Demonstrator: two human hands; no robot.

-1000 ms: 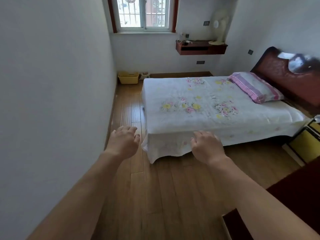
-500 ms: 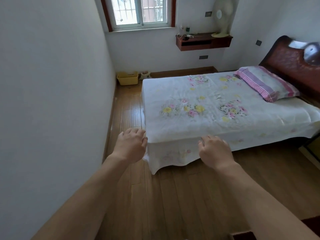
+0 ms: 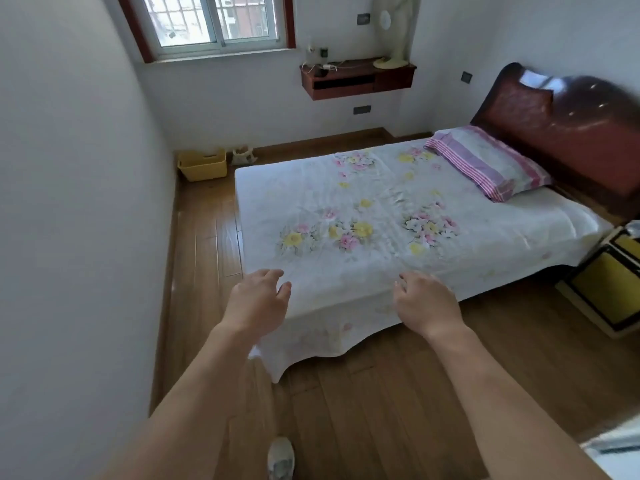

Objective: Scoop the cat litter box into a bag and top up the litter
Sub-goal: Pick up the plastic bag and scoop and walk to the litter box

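A yellow plastic tub (image 3: 203, 165), likely the litter box, sits on the wooden floor in the far left corner under the window. A small pale object (image 3: 243, 155) lies just right of it; I cannot tell what it is. Both my arms reach forward at the foot of the bed. My left hand (image 3: 258, 299) hangs empty with loosely spread fingers over the bed's near left corner. My right hand (image 3: 424, 301) is empty too, fingers curled down and apart. No bag or scoop is in view.
A bed (image 3: 381, 216) with a white flowered sheet and striped pillow (image 3: 485, 161) fills the room's middle and right. A narrow floor strip (image 3: 204, 251) runs between the bed and left wall to the tub. A yellow-fronted cabinet (image 3: 609, 282) stands right. My shoe (image 3: 281, 457) shows below.
I have stepped forward, so the bed and tub look closer. Both hands stayed held out in front, and the left hand's fingers have spread a little.
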